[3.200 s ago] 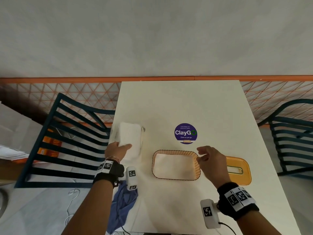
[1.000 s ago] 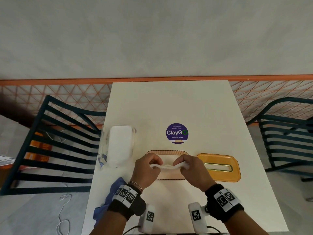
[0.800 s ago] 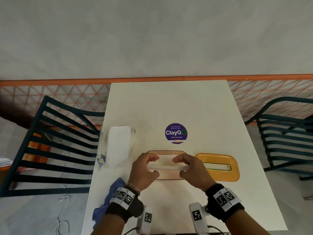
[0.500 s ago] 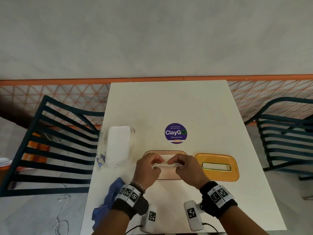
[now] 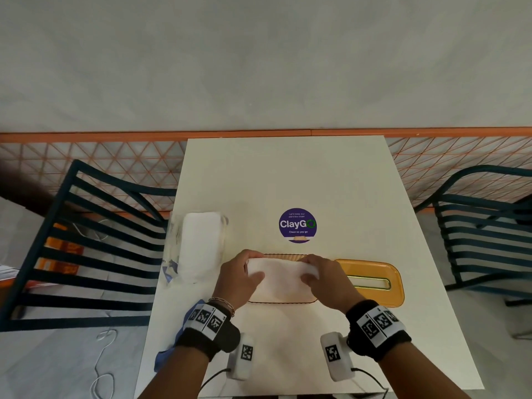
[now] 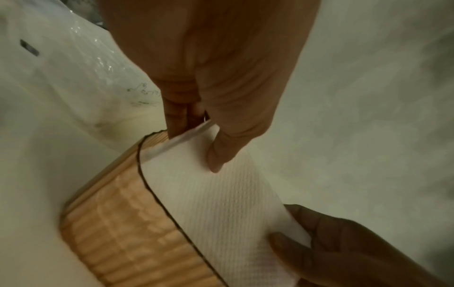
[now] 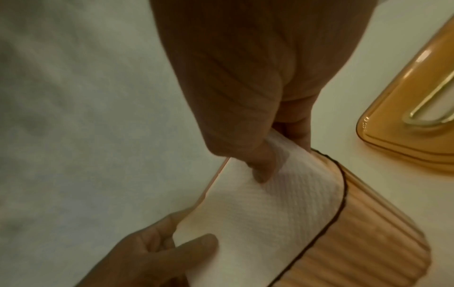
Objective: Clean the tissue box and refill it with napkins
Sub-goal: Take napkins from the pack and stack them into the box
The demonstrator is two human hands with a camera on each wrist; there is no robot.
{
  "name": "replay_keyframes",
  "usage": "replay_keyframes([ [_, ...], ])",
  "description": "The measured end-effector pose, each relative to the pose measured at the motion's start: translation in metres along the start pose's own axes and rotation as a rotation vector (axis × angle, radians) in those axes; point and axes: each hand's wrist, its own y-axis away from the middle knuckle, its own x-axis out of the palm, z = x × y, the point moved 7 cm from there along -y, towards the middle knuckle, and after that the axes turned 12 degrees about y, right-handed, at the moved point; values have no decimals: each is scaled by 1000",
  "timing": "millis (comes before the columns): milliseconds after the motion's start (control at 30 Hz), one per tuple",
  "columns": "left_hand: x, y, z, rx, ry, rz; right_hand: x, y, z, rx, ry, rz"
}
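Observation:
An amber ribbed tissue box (image 5: 283, 300) stands open near the table's front, also in the left wrist view as the tissue box (image 6: 117, 229) and in the right wrist view as the tissue box (image 7: 363, 242). A stack of white napkins (image 5: 280, 273) hangs flat over its mouth. My left hand (image 5: 239, 276) pinches the stack's left end, thumb on top. My right hand (image 5: 324, 279) pinches the right end the same way. In the wrist views the napkins (image 6: 221, 203) (image 7: 275, 211) lie level with the dark rim. The amber lid (image 5: 374, 280) with its slot lies to the right of the box.
A plastic-wrapped pack of napkins (image 5: 198, 246) lies at the table's left edge. A blue cloth (image 5: 172, 347) hangs at the front left corner. A purple round sticker (image 5: 297, 225) marks the white table (image 5: 288, 174). Dark slatted chairs (image 5: 86, 243) (image 5: 483, 234) flank both sides.
Earlier my left hand was at the napkin pack and the right hovered near the box. Both hands now hold a napkin stack, turned flat and lowered onto the box's mouth.

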Motion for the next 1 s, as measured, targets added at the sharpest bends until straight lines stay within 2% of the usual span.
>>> replay_keyframes([
  [67, 0, -4, 2, -11, 0, 0, 6, -5, 0, 13, 21, 37],
  [167, 3, -8, 3, -20, -37, -11, 8, -12, 4, 26, 40, 14],
  [300, 11, -12, -1, -30, -175, -2, 10, -17, 11, 20, 193, -7],
  [400, 16, -8, -10, 28, -373, 5, 11, -18, 17, -1, 333, -9],
  [567, 13, -2, -22, 148, -569, -64, -4, -9, 31, -87, 491, -162],
  [633, 20, -3, -25, 212, -557, 11, -4, -4, 35, -132, 564, -168],
  [733, 40, -8, -22, 278, -573, 224, 11, -3, 36, -214, 620, -79],
  [833, 56, -12, -7, 202, -705, 386, 26, -6, 33, -228, 644, 38],
  [933, 61, -17, 6, 100, -758, 438, 32, -9, 29, -213, 659, 98],
  [1000, 59, -17, 4, 99, -698, 430, 31, -12, 27, -208, 602, 78],
])
